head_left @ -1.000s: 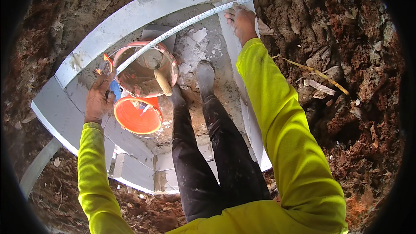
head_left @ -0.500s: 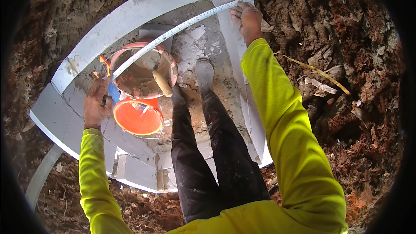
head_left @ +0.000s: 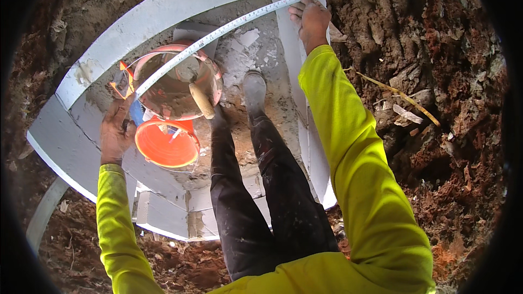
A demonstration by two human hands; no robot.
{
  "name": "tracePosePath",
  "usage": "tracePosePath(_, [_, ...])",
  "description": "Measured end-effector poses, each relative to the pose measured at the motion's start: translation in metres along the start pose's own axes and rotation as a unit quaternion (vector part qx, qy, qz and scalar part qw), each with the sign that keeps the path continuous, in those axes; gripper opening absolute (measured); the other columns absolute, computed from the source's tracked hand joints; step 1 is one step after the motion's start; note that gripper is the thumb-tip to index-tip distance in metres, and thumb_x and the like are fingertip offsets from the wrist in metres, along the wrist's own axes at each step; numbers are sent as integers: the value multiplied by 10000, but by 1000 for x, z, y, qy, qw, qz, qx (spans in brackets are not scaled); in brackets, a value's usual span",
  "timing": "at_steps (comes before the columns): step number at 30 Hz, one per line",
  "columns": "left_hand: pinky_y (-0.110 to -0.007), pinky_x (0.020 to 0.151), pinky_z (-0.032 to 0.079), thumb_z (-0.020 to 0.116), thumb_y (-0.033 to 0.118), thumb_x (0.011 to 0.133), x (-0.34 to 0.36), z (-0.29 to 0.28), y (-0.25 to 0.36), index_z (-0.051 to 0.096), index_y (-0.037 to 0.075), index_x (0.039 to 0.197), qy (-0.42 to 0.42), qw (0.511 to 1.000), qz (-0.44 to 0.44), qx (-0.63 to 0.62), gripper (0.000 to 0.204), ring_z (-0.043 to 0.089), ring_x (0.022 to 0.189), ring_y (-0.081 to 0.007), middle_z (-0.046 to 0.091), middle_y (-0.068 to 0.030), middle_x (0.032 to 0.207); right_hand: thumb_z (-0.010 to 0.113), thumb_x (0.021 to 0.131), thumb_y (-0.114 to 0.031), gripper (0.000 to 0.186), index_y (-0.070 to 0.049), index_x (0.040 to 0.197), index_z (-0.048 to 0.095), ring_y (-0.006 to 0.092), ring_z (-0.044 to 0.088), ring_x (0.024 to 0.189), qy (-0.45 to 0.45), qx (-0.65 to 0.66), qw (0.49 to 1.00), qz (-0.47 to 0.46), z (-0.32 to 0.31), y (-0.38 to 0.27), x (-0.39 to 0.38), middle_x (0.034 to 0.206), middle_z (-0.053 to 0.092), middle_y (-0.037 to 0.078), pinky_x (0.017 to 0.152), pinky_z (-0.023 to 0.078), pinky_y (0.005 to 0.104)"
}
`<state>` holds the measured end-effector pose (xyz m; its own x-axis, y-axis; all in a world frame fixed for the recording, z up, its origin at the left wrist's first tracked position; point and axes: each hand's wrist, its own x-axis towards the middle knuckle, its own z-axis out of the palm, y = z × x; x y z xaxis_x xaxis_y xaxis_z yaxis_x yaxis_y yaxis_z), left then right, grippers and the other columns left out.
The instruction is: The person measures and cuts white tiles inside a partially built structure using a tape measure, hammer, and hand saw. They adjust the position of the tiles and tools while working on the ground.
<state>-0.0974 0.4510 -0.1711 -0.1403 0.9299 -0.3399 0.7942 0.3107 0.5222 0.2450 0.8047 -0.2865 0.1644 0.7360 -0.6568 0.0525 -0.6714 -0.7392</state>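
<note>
A white tape measure blade (head_left: 218,31) stretches in a shallow arc between my two hands, over the bucket. My right hand (head_left: 314,22) is closed on its far-right end, resting on the pale block wall (head_left: 291,38) near the corner. At the left, my left hand (head_left: 116,133) is closed around the other end; the tape's case is mostly hidden. An orange-and-dark object (head_left: 124,80) sits just beyond those fingers, its kind unclear, and something blue (head_left: 137,112) shows beside them. Under the blade stands a mortar-smeared bucket (head_left: 155,103), with a wooden tool handle (head_left: 201,100) leaning out of it.
A smaller orange bucket (head_left: 166,147) lies tilted near my left hand. My boots (head_left: 254,91) stand on the rough floor inside the low block walls (head_left: 163,16). Broken slab pieces lie by the far wall. Reddish earth (head_left: 436,174) rises around the enclosure.
The view has shifted slightly. The orange-and-dark object by my left hand has turned and shows more of its side. The tape stays stretched, both hands keeping their hold.
</note>
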Motion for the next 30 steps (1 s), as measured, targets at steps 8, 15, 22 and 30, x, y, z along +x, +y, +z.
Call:
tracePosePath(8, [-357, 751, 549, 554, 11, 709, 26, 1, -7, 586, 196, 1352, -6, 1000, -13, 17, 670, 646, 821, -273, 616, -87, 1154, 463, 955, -57, 187, 14, 1033, 617, 181, 648, 569, -3, -2, 1000, -18, -18, -7, 21, 782, 698, 126, 468, 486, 266])
tracePosePath(15, [-349, 747, 552, 544, 23, 697, 0, 13, 22, 607, 178, 1334, 0, 999, -27, -45, 659, 650, 795, -266, 634, -107, 1169, 565, 956, -124, 144, -16, 1031, 626, 166, 648, 611, 7, -44, 999, -15, -23, -6, 27, 802, 696, 88, 496, 499, 255])
tracePosePath(22, [-401, 843, 536, 586, 88, 694, -55, 26, 45, 513, 149, 1427, -2, 996, -72, -62, 739, 641, 909, -328, 632, -134, 1176, 611, 920, -79, 127, -1, 1020, 613, 170, 620, 547, -22, -50, 998, -14, -30, -2, 15, 737, 671, 88, 470, 480, 269])
tracePosePath(30, [-441, 935, 501, 655, 165, 713, -128, 63, 137, 215, 24, 1546, 37, 945, -246, -211, 953, 578, 1074, -432, 522, -251, 1247, 616, 962, -117, 132, 7, 942, 658, 97, 608, 662, -354, -168, 920, 1, -21, 30, -194, 799, 690, 75, 594, 491, 235])
